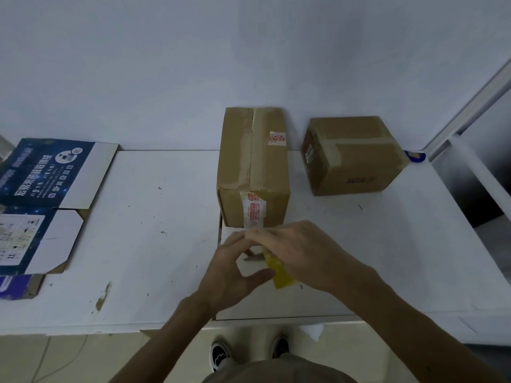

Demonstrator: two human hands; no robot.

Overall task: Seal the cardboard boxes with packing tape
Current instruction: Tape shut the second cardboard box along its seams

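Observation:
A tall cardboard box (253, 164) stands mid-table, its top seam taped, with a red-printed tape strip (253, 210) running down its front face. A second, taped cardboard box (351, 156) sits to its right. Just in front of the tall box, my right hand (301, 252) grips a yellow plastic tape tool (279, 275), which it mostly covers. A thin metal edge (253, 257) shows beneath the fingers. My left hand (229, 269) is beside it, fingers straight toward the box's lower front and thumb reaching to the yellow tool. The fingertips are blurred.
A flattened blue printed carton (41, 200) lies at the table's left edge. The white table (154, 244) has scuff marks and a seam below my hands. A blue object (414, 156) peeks from behind the right box. A white frame (470, 111) rises on the right.

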